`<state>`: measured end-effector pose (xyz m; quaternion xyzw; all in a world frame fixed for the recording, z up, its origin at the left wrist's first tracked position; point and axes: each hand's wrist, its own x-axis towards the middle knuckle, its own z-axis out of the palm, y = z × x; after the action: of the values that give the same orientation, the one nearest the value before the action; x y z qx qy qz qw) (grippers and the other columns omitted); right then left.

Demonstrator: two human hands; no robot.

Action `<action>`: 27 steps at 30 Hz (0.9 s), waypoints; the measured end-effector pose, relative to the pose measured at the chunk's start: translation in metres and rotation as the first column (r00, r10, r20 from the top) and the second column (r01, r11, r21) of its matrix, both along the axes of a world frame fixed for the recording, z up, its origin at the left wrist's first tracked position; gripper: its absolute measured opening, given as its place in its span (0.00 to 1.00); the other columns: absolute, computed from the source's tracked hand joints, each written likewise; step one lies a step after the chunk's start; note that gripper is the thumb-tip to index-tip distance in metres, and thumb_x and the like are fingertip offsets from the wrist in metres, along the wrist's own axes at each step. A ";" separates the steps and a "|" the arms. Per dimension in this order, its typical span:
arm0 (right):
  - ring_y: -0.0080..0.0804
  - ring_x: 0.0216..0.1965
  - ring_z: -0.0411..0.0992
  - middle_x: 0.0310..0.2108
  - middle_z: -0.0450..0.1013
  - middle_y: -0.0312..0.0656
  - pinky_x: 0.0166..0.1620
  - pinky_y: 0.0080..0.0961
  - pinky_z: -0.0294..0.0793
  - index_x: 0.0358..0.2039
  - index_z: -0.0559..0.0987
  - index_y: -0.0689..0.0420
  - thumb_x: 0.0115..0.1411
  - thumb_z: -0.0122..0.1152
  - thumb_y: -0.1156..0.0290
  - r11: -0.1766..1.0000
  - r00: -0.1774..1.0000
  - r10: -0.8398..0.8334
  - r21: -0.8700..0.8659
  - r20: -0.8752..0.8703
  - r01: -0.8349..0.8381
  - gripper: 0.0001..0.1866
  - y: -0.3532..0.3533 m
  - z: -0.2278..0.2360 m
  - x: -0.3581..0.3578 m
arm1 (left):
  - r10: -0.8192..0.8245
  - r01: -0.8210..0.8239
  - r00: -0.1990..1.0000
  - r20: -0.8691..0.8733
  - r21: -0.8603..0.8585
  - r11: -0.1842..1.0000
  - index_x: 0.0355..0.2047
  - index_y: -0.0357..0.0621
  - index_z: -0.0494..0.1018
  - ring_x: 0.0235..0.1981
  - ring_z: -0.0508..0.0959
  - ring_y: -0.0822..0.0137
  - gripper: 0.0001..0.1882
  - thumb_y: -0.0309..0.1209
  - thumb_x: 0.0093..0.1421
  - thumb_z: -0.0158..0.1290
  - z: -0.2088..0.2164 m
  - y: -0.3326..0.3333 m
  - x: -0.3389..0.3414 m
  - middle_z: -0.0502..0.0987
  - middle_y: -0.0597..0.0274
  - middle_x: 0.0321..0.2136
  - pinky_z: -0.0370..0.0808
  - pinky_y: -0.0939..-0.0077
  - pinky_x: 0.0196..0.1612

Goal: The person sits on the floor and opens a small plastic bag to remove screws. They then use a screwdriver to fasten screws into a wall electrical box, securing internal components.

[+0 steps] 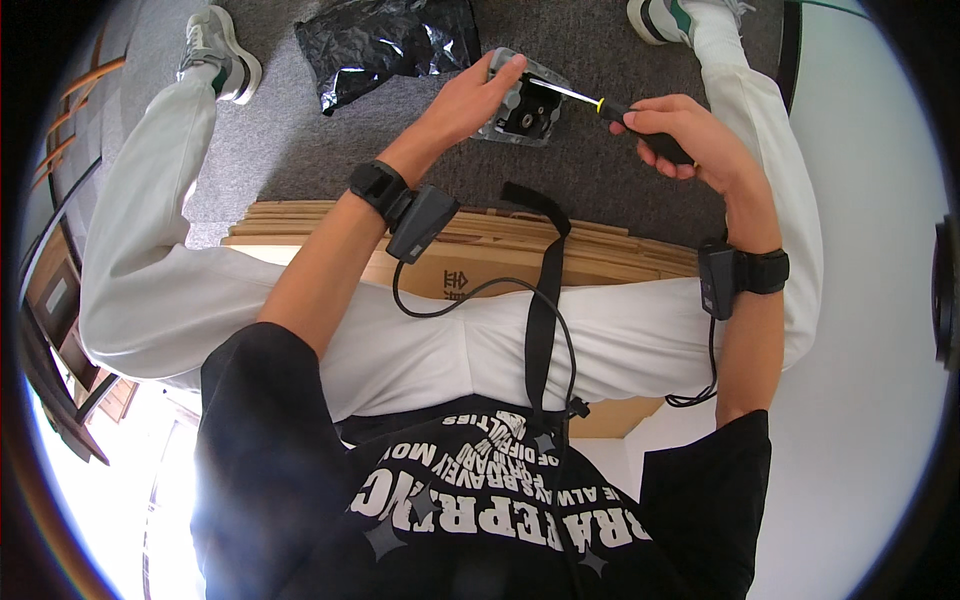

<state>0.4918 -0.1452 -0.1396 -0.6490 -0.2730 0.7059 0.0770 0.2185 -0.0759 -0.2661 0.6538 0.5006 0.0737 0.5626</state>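
My left hand [470, 98] is closed on the edge of a small grey housing [493, 128] with a black inner part, its thumb lying over the top. My right hand [698, 142] is wrapped round the black handle of a screwdriver [616, 112], which has a yellow ring and a bright metal shaft. The shaft points left across the housing, and its tip lies near my left fingertips. Whether the tip touches a screw is too small to tell. What exactly the housing belongs to does not show.
A shiny black plastic bag [390, 50] lies on the grey carpet [325, 160] beyond my left hand. Stacked flat cardboard [630, 250] sits between my legs. A cable [500, 287] and a black strap [541, 340] cross my lap. A white wall stands at the right.
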 end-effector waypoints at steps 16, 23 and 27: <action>0.15 0.13 0.62 0.17 0.66 0.29 0.13 0.15 0.57 0.40 0.78 0.62 0.73 0.53 0.56 0.965 0.945 -0.217 -0.198 -0.245 0.171 0.19 -0.020 -0.006 -0.018 | -0.142 0.142 0.990 0.006 0.015 0.990 0.60 0.42 0.72 0.46 0.79 0.50 0.38 0.64 0.72 0.37 -0.010 0.017 0.018 0.80 0.48 0.44 0.73 0.57 0.52; 0.16 0.12 0.61 0.17 0.64 0.29 0.12 0.20 0.58 0.28 0.71 0.55 0.71 0.53 0.56 0.993 0.998 0.005 -0.116 -0.067 -0.013 0.18 -0.014 0.000 -0.028 | -0.180 0.180 0.982 -0.058 -0.004 0.984 0.59 0.44 0.73 0.44 0.79 0.49 0.36 0.63 0.73 0.37 -0.010 0.021 0.018 0.81 0.50 0.43 0.74 0.55 0.50; 0.15 0.11 0.61 0.16 0.63 0.29 0.11 0.18 0.58 0.28 0.69 0.54 0.73 0.51 0.57 0.989 0.994 0.105 -0.112 0.032 -0.101 0.19 -0.009 0.006 -0.031 | -0.147 0.149 0.989 -0.035 0.049 0.988 0.59 0.44 0.73 0.44 0.80 0.49 0.35 0.62 0.74 0.36 -0.009 0.019 0.019 0.81 0.49 0.43 0.73 0.53 0.50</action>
<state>0.4606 -0.1543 -0.1333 -0.6507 -0.2683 0.7104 -0.0007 0.2378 -0.0574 -0.2753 0.7045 0.4573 0.0345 0.5417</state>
